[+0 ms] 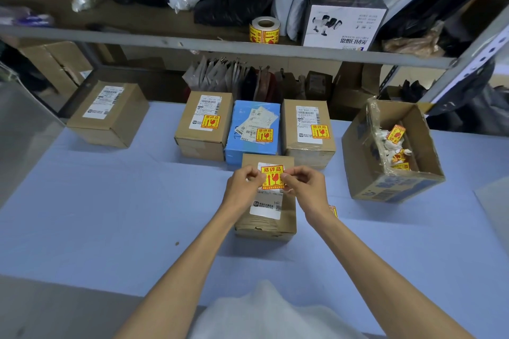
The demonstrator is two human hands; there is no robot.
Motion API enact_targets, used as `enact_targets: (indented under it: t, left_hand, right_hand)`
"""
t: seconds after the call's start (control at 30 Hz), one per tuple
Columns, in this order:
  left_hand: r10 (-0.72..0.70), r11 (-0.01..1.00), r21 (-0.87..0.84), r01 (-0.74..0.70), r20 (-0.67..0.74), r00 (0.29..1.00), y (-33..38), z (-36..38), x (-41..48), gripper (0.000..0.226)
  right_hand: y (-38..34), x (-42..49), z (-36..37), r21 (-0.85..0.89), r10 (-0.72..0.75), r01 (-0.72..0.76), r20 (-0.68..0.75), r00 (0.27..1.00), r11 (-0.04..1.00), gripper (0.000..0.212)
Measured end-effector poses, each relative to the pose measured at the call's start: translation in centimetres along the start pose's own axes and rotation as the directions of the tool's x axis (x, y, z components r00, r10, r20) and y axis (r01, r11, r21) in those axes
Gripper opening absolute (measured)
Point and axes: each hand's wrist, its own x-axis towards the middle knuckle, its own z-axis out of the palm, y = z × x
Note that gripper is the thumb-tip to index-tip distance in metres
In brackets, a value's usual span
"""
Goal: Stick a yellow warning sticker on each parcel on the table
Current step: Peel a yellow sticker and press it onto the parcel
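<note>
You hold the sticker (272, 177) between both grips, over the far half of the top of the near parcel (265, 224), right above its white label (265, 209). The left grip (242, 184) pinches the left edge of the sticker with thumb and forefinger. The right grip (304, 187) pinches the right edge in the same way. The other fingers of both are curled. I cannot tell if the sticker already touches the label or is just over it.

The near parcel is brown and stands on the blue counter (110, 215), in the middle in front of you. Just behind it three parcels stand side by side in a row: a brown box (198, 135), a blue box (242, 146) and a second brown box (292, 129). Each one carries a stuck sticker (210, 121) on the top.

Well apart to the left, at the far edge of the counter, a fifth box (121, 118) shows a white label on top. To the right stands an open carton (366, 173) with crumpled white paper and yellow scraps inside. A small yellow piece (333, 210) lies on the counter just beside your right wrist. On the shelf (165, 42) above, a roll (265, 30) of yellow stickers stands upright, near a white box (341, 25).
</note>
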Motion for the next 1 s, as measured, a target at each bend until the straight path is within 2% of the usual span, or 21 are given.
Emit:
enact_targets:
  t: [0.13, 0.47, 0.6, 0.7, 0.83, 1.0]
  left_hand:
    - [-0.011, 1.000, 0.016, 0.011, 0.008, 1.000, -0.1, 0.0, -0.2, 0.014]
    - [-0.176, 0.984, -0.040, 0.175, -0.024, 0.984, -0.7, 1.2, 0.0, 0.021]
    - [-0.216, 0.976, -0.035, 0.215, -0.019, 0.976, -1.3, 1.1, 0.0, 0.024]
    - [-0.216, 0.976, -0.031, 0.216, -0.013, 0.976, -1.6, 1.2, -0.3, 0.023]
    - [-0.199, 0.979, 0.037, 0.200, -0.013, 0.980, -1.6, 1.5, -0.7, 0.020]
    - [-0.136, 0.966, 0.218, 0.139, -0.027, 0.990, -1.3, 1.7, -1.0, 0.017]
  right_hand:
    - [0.3, 0.0, -0.4, -0.059, 0.055, -0.057, -0.022, 0.998, 0.997, 0.014]
    - [1.6, -0.3, -0.5, -0.208, 0.069, -0.095, -0.129, 0.989, 0.973, 0.016]
    - [1.5, -0.6, -0.7, -0.174, 0.127, -0.152, -0.146, 0.981, 0.973, 0.044]
    - [1.5, -0.6, -1.0, -0.188, 0.151, -0.174, -0.131, 0.980, 0.967, 0.048]
    - [1.8, -0.6, -1.2, -0.226, 0.176, -0.197, -0.111, 0.978, 0.954, 0.042]
    - [2.9, -0.7, -1.1, -0.275, 0.185, -0.211, -0.117, 0.976, 0.938, 0.042]
